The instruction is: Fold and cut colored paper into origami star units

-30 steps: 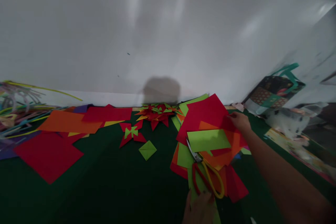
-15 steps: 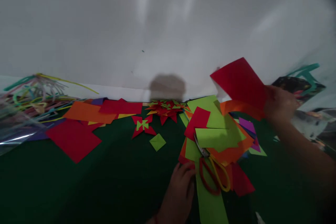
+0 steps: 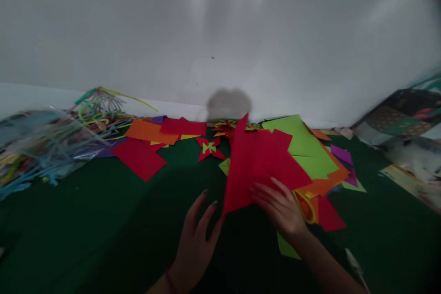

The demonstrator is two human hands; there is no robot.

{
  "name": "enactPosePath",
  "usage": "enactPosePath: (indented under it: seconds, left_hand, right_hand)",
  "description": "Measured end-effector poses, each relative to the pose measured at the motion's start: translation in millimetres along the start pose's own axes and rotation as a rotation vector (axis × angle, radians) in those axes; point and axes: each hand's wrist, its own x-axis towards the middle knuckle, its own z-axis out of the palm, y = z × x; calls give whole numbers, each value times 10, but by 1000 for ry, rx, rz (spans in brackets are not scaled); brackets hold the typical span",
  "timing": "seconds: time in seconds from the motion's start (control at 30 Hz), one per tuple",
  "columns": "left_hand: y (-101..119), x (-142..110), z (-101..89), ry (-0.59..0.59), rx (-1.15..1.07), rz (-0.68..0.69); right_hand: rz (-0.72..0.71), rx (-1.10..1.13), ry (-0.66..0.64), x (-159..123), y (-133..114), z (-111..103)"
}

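A red sheet of paper [image 3: 248, 170] stands tilted in front of me, its left part turned up along a crease. My right hand [image 3: 280, 209] grips its lower right portion, fingers stretched across the surface. My left hand [image 3: 198, 234] is at the lower left corner, fingers spread and thumb by the paper's edge. Under the red paper, the scissors [image 3: 313, 213] show only part of a yellow handle. Beyond the sheet lies a red paper star with a green centre [image 3: 210, 148], beside a partly covered small green folded square [image 3: 224, 166].
Green sheets [image 3: 310, 154] and orange paper [image 3: 327, 183] pile up at right. More red [image 3: 139, 158] and orange sheets [image 3: 151, 132] lie left of the star. Plastic-wrapped colourful strips [image 3: 69, 135] fill the far left. A white wall [image 3: 155, 32] rises behind the green tabletop [image 3: 86, 225].
My right hand has brought the red paper from the upper right down to the middle. My left hand has moved left, off the green strip, to the paper's corner. The view has shifted.
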Motion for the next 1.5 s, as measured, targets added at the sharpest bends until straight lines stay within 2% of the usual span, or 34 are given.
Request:
enactPosePath:
  seconds: [0.03, 0.1, 0.13, 0.17, 0.23, 0.27, 0.33, 0.57, 0.7, 0.77, 0.93, 1.07, 1.23, 1.33, 1.4, 1.5]
  left_hand:
    - [-50, -33, -49, 29, 46, 21]
    - [-151, -36, -166, -25, 102, 87]
    - [-198, -11, -230, -72, 113, 118]
    - [-240, 21, -293, -193, 131, 154]
    - [-309, 81, -396, -446, 89, 270]
    - [-332, 97, -426, -515, 32, 314]
    - [-355, 90, -435, -573, -66, 319]
    - [-171, 63, -291, -586, -242, 95]
    - [-90, 141, -325, -534, -304, -129]
    - [-121, 146, -342, -517, -286, -199]
    - [-337, 110, -296, -476, -205, -217]
    - [-442, 157, -193, -423, -117, -270]
    - [-465, 312, -64, -493, 10, -360]
    - [-448, 367, -7, -449, 163, -327]
    - [-401, 371, 16, -407, 267, -220]
    - [-291, 351, 33, -434, 314, -36]
  right_hand:
    - [-68, -1, -74, -62, -50, 125]
    - [-223, -18, -151, -177, -104, 309]
    - [-277, -25, -173, -229, -108, 370]
    - [-304, -28, -181, -277, -100, 410]
    - [-292, -29, -208, -356, -58, 439]
    - [-263, -35, -217, -384, -34, 434]
    - [-194, -52, -223, -413, 1, 404]
    - [-89, -70, -253, -306, -125, 379]
    - [6, 45, -263, -272, -170, 418]
    - [73, 76, -260, -304, -140, 436]
    - [235, 35, -178, -365, -55, 488]
    - [326, -108, -146, -214, -61, 555]
    - [412, -272, -172, 6, -32, 697]
    - [444, -336, -170, 72, -8, 759]
    - [461, -348, -197, 105, -5, 769]
    - [505, -326, -249, 145, -3, 757]
